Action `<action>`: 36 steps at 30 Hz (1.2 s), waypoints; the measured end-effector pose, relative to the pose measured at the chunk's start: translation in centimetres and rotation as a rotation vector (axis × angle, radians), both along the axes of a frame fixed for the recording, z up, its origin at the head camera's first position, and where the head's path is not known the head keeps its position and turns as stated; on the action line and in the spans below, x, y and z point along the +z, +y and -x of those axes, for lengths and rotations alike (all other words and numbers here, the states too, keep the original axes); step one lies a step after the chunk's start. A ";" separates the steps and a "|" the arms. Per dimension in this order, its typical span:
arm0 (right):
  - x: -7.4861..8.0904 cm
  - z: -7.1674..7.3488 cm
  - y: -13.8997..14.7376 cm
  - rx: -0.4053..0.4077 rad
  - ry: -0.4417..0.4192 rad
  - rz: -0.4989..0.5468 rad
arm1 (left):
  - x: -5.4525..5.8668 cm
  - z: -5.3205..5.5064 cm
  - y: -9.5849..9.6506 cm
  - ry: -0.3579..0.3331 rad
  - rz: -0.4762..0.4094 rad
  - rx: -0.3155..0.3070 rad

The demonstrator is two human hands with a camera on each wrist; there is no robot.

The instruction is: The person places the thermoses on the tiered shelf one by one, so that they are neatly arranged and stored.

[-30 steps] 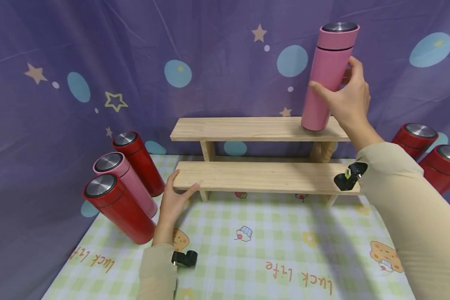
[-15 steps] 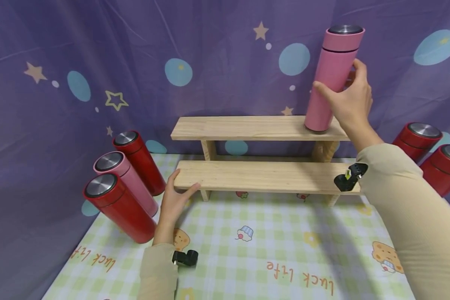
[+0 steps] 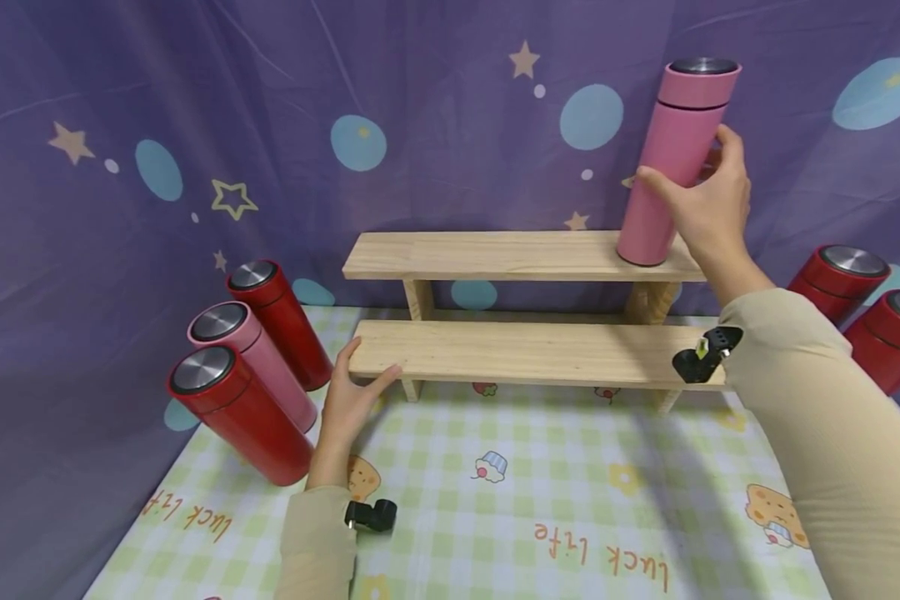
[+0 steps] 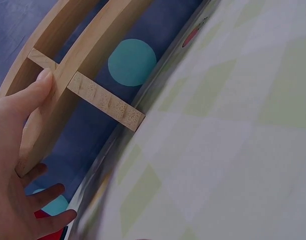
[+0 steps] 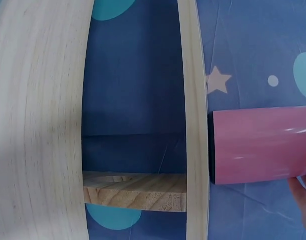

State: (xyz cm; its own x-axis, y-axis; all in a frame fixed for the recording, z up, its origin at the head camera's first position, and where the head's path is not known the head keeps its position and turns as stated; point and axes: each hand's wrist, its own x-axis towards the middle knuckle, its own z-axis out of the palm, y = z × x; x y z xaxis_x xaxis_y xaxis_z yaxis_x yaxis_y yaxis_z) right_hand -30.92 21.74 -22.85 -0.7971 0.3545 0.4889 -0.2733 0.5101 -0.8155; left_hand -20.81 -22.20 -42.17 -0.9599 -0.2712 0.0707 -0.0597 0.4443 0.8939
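Observation:
My right hand (image 3: 712, 200) grips a pink thermos bottle (image 3: 678, 150) with a steel-topped lid, thumb on its left side. The bottle stands nearly upright at the right part of the upper board of a two-tier wooden shelf (image 3: 495, 257). In the right wrist view, the base of the pink thermos bottle (image 5: 263, 145) is right at the board; I cannot tell whether it fully rests there. My left hand (image 3: 348, 404) holds the left end of the lower board (image 3: 525, 352). In the left wrist view the thumb (image 4: 35, 92) presses the board's front while the lower fingers spread free.
Left of the shelf stand a front red thermos (image 3: 240, 417), a pink thermos (image 3: 255, 358) and a back red thermos (image 3: 281, 325). Two more red bottles (image 3: 840, 279) are at the far right. A checked cloth (image 3: 555, 450) covers the table, and a purple curtain (image 3: 450, 67) hangs behind.
My right hand has moved the pink thermos a little rightward and down onto or close to the upper board. The left hand stays at the lower board's end.

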 end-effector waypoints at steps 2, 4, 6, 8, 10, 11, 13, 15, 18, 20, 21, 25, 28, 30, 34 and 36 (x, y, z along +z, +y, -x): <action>0.0 0.0 0.1 0.023 0.019 0.031 | 0.0 0.0 0.0 -0.001 -0.001 -0.001; 0.0 0.1 0.3 0.055 0.040 0.068 | -0.1 0.0 0.0 -0.003 -0.001 0.000; 0.0 0.1 0.4 0.087 0.050 0.094 | -0.1 0.0 -0.1 -0.002 0.001 0.001; -0.1 0.1 0.5 0.110 0.053 0.113 | -0.1 0.0 -0.1 0.000 0.002 -0.003; -0.1 0.1 0.6 0.130 0.053 0.126 | -0.1 0.1 -0.1 0.001 0.002 -0.003; -0.2 0.1 0.6 0.135 0.052 0.129 | -0.1 0.1 -0.1 0.002 0.003 -0.003; -0.3 0.1 0.6 0.139 0.049 0.131 | -0.1 0.1 -0.1 0.002 0.004 -0.002; -0.4 0.1 0.5 0.142 0.044 0.131 | 0.0 0.1 0.0 0.002 0.006 -0.003; -0.4 0.1 0.4 0.139 0.033 0.131 | 0.0 0.0 0.0 0.001 0.007 -0.001; -0.4 0.0 0.3 0.144 0.037 0.142 | 0.0 0.0 0.0 -0.002 0.007 0.000; -0.5 0.0 0.3 0.148 0.044 0.154 | 0.1 0.0 0.0 -0.004 0.008 0.002; -0.7 -0.5 0.2 0.163 0.103 0.232 | 0.1 0.1 -0.1 -0.009 0.013 0.004; -1.0 -1.0 0.0 0.169 0.140 0.301 | 0.1 0.1 -0.1 -0.011 0.016 0.007; -1.2 -1.4 0.0 0.165 0.156 0.334 | 0.0 0.1 0.0 -0.013 0.018 0.010; -1.8 -2.5 0.1 0.169 0.204 0.392 | 0.0 0.0 0.1 -0.013 0.015 0.012; -2.1 -3.2 0.2 0.191 0.236 0.426 | -0.1 0.0 0.1 -0.012 0.013 0.012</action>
State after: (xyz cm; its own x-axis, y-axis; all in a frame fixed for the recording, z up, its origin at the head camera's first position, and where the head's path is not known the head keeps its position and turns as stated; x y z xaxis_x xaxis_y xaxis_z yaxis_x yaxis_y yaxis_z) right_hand -27.77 21.92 -24.91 -0.7522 0.4206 0.5072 -0.5308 0.0693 -0.8447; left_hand -20.82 -22.11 -42.28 -0.9573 -0.2822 0.0626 -0.0761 0.4550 0.8872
